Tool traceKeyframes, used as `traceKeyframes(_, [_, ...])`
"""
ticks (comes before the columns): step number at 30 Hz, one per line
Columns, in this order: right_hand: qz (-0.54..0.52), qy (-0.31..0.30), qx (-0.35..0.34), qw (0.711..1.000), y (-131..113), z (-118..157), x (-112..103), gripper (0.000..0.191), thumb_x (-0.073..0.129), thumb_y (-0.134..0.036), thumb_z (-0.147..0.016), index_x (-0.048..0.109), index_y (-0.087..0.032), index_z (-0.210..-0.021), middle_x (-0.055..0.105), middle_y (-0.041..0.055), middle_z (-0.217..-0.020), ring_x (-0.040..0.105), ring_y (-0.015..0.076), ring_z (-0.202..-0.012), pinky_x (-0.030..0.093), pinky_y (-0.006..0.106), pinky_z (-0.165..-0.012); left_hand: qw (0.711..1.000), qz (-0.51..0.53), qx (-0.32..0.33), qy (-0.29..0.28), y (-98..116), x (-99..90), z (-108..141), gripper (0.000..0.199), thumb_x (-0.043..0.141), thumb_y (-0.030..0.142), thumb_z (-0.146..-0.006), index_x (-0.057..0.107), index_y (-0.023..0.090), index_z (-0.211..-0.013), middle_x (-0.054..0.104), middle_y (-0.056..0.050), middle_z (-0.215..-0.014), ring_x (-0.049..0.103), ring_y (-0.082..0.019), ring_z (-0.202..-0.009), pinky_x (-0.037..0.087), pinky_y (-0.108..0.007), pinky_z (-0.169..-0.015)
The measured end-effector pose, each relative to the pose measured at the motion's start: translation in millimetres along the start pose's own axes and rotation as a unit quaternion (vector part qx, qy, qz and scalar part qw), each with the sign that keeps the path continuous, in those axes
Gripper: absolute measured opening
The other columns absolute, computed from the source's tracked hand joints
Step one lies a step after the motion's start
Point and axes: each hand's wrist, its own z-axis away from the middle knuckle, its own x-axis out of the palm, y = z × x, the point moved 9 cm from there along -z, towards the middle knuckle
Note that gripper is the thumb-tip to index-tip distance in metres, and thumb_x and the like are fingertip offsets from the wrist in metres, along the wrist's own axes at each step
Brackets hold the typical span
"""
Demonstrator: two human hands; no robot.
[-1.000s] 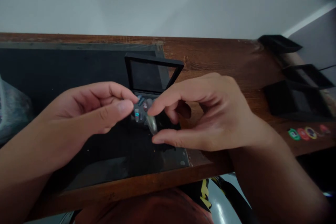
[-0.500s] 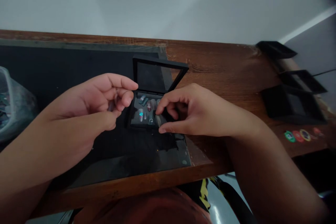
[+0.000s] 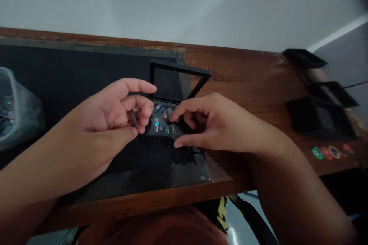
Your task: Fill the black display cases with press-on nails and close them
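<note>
A small black box with its clear-windowed lid (image 3: 180,66) raised stands on the dark mat. Several decorated nail tips (image 3: 156,124), grey and pink with shiny bits, lie inside it. My left hand (image 3: 117,116), just left of the box, pinches a small translucent nail tip (image 3: 134,118) between thumb and fingers, with the index finger stretched out. My right hand (image 3: 201,122) reaches over the right side of the box, index finger at the nail tips and thumb at the front edge. Its finger and thumb are apart, and it partly hides the contents.
A clear plastic tub (image 3: 17,111) of small pieces stands at the far left. Black boxes (image 3: 319,116) sit at the right, with round coloured stickers (image 3: 334,152) in front of them. The wooden table edge (image 3: 161,199) runs along the front, a pale wall behind.
My left hand has moved slightly right and its fingers have shifted, showing more of the nail tip. My right hand stays over the box, and the view has shifted a little.
</note>
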Motion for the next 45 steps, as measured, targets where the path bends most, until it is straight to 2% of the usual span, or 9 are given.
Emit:
traceKeyframes(7, [-0.1,0.079,-0.053,0.99,-8,3,-8,0.026,0.099,-0.031,-0.087,0.082,-0.022,-0.104,0.056,-0.0093,-0.069,0.049,0.0089,-0.06,0.038,0.029,-0.058,0.998,0.015,-0.035,-0.043,-3,14.7,2,0.043,0.078,0.016,-0.078,0.078,0.03,-0.119,0.07,0.005,-0.086,0.069,-0.013,-0.075,0.058,-0.021,-0.071])
traceKeyframes(12, [-0.108,0.105,-0.08,0.985,-17,7,-12,0.023,0.099,-0.026,-0.087,0.08,-0.023,-0.1,0.06,-0.0071,-0.072,0.05,0.0098,-0.061,0.039,0.032,-0.058,0.996,-0.008,-0.036,-0.076,-2,22.7,3,0.035,0.075,0.017,-0.088,0.08,0.03,-0.12,0.076,0.002,-0.091,0.074,-0.014,-0.081,0.063,-0.023,-0.077])
traceKeyframes(20, [-0.14,0.094,-0.104,0.98,-20,9,-3,0.023,0.095,-0.039,-0.092,0.084,-0.026,-0.107,0.064,-0.0052,-0.07,0.049,0.0114,-0.059,0.039,0.03,-0.051,0.991,-0.015,-0.049,-0.123,2,32.5,4,0.024,0.071,0.023,-0.092,0.076,0.027,-0.116,0.079,0.001,-0.09,0.078,-0.016,-0.081,0.066,-0.022,-0.079])
traceKeyframes(23, [-0.136,0.081,-0.126,0.979,-25,10,-1,0.018,0.091,-0.025,-0.094,0.083,-0.023,-0.111,0.073,-0.0036,-0.079,0.052,0.0095,-0.062,0.042,0.027,-0.053,0.989,-0.021,-0.058,-0.132,-1,33.8,5,0.027,0.072,0.027,-0.095,0.077,0.027,-0.122,0.079,0.001,-0.089,0.08,-0.017,-0.082,0.066,-0.022,-0.078])
traceKeyframes(26, [-0.16,0.062,-0.16,0.972,-31,11,2,0.028,0.083,-0.01,-0.094,0.082,-0.019,-0.12,0.074,-0.0049,-0.085,0.058,0.0072,-0.067,0.047,0.022,-0.059,0.989,-0.029,-0.058,-0.131,-3,33.1,6,0.019,0.074,0.031,-0.098,0.079,0.029,-0.116,0.081,0.002,-0.093,0.081,-0.016,-0.086,0.066,-0.02,-0.08])
traceKeyframes(30, [-0.197,0.045,-0.169,0.965,-30,11,10,0.038,0.08,-0.009,-0.093,0.078,-0.013,-0.131,0.069,-0.0067,-0.085,0.06,0.0058,-0.069,0.046,0.02,-0.058,0.986,-0.009,-0.065,-0.15,-7,35.9,8,0.009,0.075,0.03,-0.102,0.081,0.03,-0.108,0.082,0.003,-0.094,0.082,-0.014,-0.087,0.064,-0.015,-0.079])
traceKeyframes(38, [-0.167,0.066,-0.175,0.968,-33,12,10,0.024,0.081,-0.017,-0.097,0.082,-0.016,-0.121,0.065,-0.0075,-0.076,0.053,0.0058,-0.061,0.045,0.021,-0.056,0.98,0.033,-0.085,-0.179,-11,40.6,11,0.023,0.074,0.031,-0.104,0.078,0.026,-0.126,0.086,-0.001,-0.105,0.083,-0.014,-0.086,0.067,-0.016,-0.078])
traceKeyframes(41, [-0.135,0.08,-0.154,0.976,-30,11,10,0.018,0.084,-0.019,-0.096,0.084,-0.017,-0.114,0.064,-0.0074,-0.072,0.054,0.0063,-0.06,0.044,0.021,-0.055,0.978,0.002,-0.102,-0.18,-9,42.9,9,0.022,0.074,0.029,-0.103,0.075,0.024,-0.124,0.087,-0.001,-0.102,0.085,-0.014,-0.091,0.069,-0.017,-0.084])
traceKeyframes(45, [-0.114,0.106,-0.186,0.97,-33,14,8,0.03,0.084,-0.017,-0.096,0.084,-0.017,-0.126,0.07,-0.0075,-0.072,0.056,0.0063,-0.06,0.048,0.021,-0.06,0.979,-0.005,-0.095,-0.179,-5,45.0,8,0.012,0.073,0.028,-0.103,0.076,0.024,-0.114,0.088,0.001,-0.105,0.085,-0.013,-0.092,0.068,-0.015,-0.084])
